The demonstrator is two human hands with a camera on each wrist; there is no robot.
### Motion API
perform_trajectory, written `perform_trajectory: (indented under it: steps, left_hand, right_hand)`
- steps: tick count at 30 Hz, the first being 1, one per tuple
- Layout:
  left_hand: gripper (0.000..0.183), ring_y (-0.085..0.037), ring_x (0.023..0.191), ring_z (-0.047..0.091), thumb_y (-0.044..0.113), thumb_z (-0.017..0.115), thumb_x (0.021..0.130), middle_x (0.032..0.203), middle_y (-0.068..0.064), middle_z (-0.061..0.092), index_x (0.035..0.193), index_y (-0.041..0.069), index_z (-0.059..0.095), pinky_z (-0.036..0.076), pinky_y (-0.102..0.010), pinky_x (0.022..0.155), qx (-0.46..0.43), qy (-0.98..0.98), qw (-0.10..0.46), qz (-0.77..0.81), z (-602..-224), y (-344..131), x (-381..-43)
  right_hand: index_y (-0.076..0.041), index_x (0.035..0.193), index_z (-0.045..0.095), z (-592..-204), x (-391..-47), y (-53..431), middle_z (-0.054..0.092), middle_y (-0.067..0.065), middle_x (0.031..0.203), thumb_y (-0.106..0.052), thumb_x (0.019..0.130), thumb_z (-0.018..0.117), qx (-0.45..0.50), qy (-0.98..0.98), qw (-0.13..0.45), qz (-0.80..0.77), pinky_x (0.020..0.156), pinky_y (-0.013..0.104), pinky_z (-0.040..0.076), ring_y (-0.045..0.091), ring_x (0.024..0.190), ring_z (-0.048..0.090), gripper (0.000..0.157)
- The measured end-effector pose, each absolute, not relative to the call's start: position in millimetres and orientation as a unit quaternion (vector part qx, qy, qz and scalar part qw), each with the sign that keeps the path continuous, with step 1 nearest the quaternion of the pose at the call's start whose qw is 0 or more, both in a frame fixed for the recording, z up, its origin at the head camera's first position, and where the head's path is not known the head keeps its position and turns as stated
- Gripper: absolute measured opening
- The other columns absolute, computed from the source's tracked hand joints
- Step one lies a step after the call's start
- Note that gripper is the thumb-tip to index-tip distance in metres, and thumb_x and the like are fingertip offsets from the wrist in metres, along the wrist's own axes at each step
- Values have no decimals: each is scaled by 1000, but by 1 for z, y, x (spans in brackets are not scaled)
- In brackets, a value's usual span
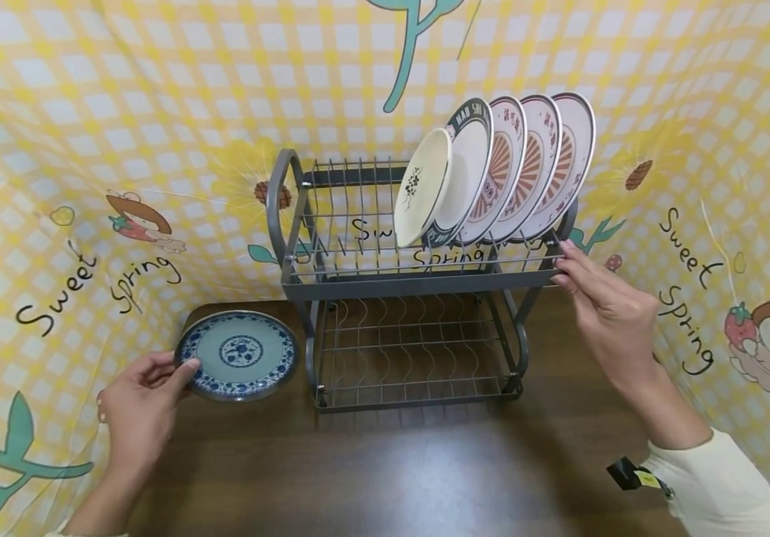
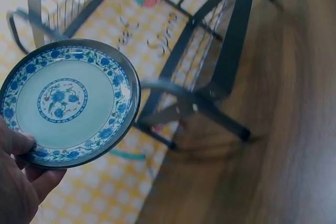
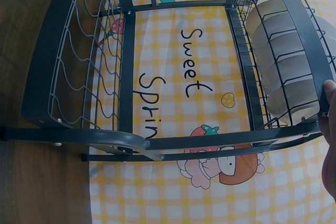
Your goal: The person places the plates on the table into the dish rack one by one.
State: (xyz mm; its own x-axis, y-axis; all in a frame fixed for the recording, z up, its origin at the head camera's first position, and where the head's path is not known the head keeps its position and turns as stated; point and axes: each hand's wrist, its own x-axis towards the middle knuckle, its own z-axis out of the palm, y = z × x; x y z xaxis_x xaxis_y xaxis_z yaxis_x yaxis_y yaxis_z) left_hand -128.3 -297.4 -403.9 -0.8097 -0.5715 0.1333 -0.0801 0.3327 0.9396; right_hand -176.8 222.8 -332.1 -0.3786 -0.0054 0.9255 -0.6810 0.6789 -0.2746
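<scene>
My left hand (image 1: 139,406) pinches the near-left rim of a blue-and-white patterned plate (image 1: 240,354), thumb on top and fingers beneath. The plate is held face up, left of a dark grey two-tier dish rack (image 1: 418,285). At the rack's right end, my right hand (image 1: 609,321) grips the front corner of the upper tier between thumb and fingers. Upright in that tier's right half stand a small cream plate (image 1: 418,190), a dark-rimmed plate (image 1: 472,168) and several plates with red fan patterns (image 1: 569,175). In the right wrist view, only part of the right hand (image 3: 329,140) shows at the edge.
The upper tier's left half shows bare wire slots (image 1: 351,216). Wavy wires (image 1: 418,343) line the lower tier, which holds no dishes. A brown wood-look surface (image 1: 418,470) lies under the rack, and yellow checked cloth (image 1: 190,89) hangs behind and at both sides.
</scene>
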Motion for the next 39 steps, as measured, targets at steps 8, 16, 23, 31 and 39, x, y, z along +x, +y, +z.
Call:
perform_trajectory:
  steps: [8, 16, 23, 31, 39]
  left_hand:
    - [18, 0, 59, 64, 3, 82, 73, 68, 15, 69, 87, 0, 71, 52, -11, 52, 148, -799, 243, -530, -374, -267, -117]
    - [18, -3, 59, 64, 7, 83, 73, 71, 12, 71, 86, 1, 72, 50, -13, 49, 90, -812, 250, -519, -351, -237, -105]
    - [16, -3, 64, 67, 5, 82, 73, 76, 10, 71, 85, 2, 72, 50, -12, 50, 34, -808, 257, -528, -338, -213, -101]
    - [15, -4, 62, 66, 9, 82, 75, 75, 9, 71, 85, 5, 71, 53, -15, 53, 7, -803, 239, -546, -331, -191, -102]
    - [14, -6, 60, 66, 8, 82, 75, 77, 6, 71, 83, 5, 71, 55, -16, 54, -12, -791, 227, -567, -323, -173, -101]
  right_hand:
    - [1, 94, 76, -333, -178, 226, 71, 15, 106, 12, 67, 79, 225, -763, 508, 330, 91, 18, 52, 21, 103, 69, 30]
    - [0, 95, 76, -333, -178, 227, 71, 14, 107, 11, 67, 79, 222, -769, 503, 324, 91, 17, 51, 21, 104, 69, 30]
    - [-2, 96, 76, -334, -179, 229, 71, 12, 109, 9, 68, 80, 220, -772, 502, 322, 92, 17, 51, 24, 103, 69, 31]
    - [-5, 99, 76, -336, -179, 230, 70, 7, 113, 3, 70, 81, 212, -778, 506, 307, 94, 17, 50, 19, 106, 68, 31]
    - [1, 97, 75, -331, -173, 223, 72, 12, 110, 3, 73, 79, 202, -760, 535, 309, 97, 22, 52, 27, 101, 70, 24]
